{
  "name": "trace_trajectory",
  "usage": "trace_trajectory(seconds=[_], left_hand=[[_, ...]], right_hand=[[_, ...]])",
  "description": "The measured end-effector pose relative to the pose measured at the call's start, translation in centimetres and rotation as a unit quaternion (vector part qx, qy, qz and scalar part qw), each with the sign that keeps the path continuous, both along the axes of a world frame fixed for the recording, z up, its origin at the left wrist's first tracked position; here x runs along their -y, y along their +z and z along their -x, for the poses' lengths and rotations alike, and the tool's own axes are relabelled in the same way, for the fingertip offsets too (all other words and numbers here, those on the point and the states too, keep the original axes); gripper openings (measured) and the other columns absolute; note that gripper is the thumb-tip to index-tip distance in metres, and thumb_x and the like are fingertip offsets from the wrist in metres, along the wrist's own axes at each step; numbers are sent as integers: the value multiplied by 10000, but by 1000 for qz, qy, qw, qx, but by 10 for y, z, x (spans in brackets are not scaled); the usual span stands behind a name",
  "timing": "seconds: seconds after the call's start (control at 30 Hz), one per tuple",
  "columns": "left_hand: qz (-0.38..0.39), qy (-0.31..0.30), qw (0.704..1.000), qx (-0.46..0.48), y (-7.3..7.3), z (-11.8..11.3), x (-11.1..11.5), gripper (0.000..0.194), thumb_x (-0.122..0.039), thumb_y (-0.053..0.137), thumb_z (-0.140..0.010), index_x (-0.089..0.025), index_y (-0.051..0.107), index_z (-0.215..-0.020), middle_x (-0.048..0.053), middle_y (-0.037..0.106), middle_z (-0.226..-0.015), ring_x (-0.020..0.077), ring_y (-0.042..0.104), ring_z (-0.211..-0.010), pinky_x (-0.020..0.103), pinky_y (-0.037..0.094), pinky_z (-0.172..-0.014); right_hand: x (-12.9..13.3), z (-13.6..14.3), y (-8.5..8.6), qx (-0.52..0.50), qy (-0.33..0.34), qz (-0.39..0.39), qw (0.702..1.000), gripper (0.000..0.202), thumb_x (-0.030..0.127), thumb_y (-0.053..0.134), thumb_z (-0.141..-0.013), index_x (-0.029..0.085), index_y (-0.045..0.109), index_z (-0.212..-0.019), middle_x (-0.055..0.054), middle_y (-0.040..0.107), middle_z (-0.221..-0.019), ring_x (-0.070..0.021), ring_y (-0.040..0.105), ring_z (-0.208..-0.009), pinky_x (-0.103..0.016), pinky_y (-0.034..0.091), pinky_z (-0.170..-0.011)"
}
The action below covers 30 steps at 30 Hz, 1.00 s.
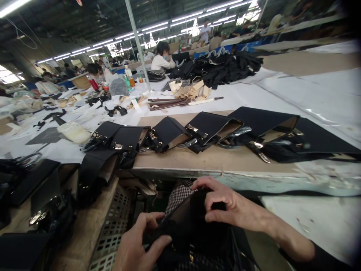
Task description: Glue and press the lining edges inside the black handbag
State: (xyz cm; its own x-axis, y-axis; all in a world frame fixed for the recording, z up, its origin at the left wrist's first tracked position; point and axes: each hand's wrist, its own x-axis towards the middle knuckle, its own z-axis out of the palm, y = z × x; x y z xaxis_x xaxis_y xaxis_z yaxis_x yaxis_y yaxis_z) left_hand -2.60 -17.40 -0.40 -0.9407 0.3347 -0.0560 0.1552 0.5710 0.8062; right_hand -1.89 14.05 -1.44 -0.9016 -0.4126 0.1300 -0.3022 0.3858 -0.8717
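In my lap, below the table edge, lies a black handbag (180, 237) with a tan lining and small gold-coloured fittings. My left hand (141, 241) grips its left side, thumb on the near face and fingers over the edge. At the bag's upper right, my right hand (222, 201) has thumb and fingers closed on the black material by the opening. Checked cloth (179, 195) shows behind the bag. Much of the bag's lower part is dark and hard to make out.
Several black bags (210, 128) lie in a row along the table (180, 165). More black bags (97, 169) rest on a wooden board (90, 218) at left, beside a perforated plastic crate (113, 222). Brown zipper strips (169, 103) and a black pile (225, 67) lie farther back, near a seated person (162, 58).
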Motion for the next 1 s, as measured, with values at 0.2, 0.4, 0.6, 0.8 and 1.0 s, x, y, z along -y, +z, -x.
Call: trace_trajectory(seconds=[0.2,0.4,0.6,0.8,1.0], left_hand=[[24,16,1000,11,-2,-13,0,159,-346,724,-790,-237,637,-865,25,782,-966,199,729,-825,253,556,-768],[23,24,999,0,-7,-21,2,177,-357,738,-770,-244,645,-869,22,784,-947,206,732,-813,260,564,-761],[6,28,1000,13,-9,-20,3,192,-350,736,-770,-236,588,-810,50,787,-981,224,732,-863,298,574,-813],[-28,21,999,33,-10,-19,3,200,-346,730,-778,-233,565,-787,37,785,-952,209,739,-835,283,574,-795],[-40,28,998,41,-7,-17,1,200,-324,743,-777,-230,569,-807,14,783,-962,195,737,-845,262,560,-785]], right_hand=[[18,-13,21,-107,81,-92,987,284,387,697,-925,202,623,-722,-40,653,-1086,-230,552,-1088,-403,441,-967],[47,-14,31,23,52,-113,992,142,317,516,-1027,220,611,-984,-26,718,-907,-177,658,-816,-282,485,-729],[69,-5,36,91,12,-202,975,178,280,586,-959,212,739,-898,-18,761,-758,-172,697,-685,-233,441,-614],[87,-2,32,125,-5,-236,964,127,252,672,-804,224,786,-758,-8,734,-619,-162,662,-585,-220,381,-534],[95,1,27,145,-52,-203,967,124,222,654,-752,222,776,-731,1,719,-595,-148,641,-565,-217,365,-537]])
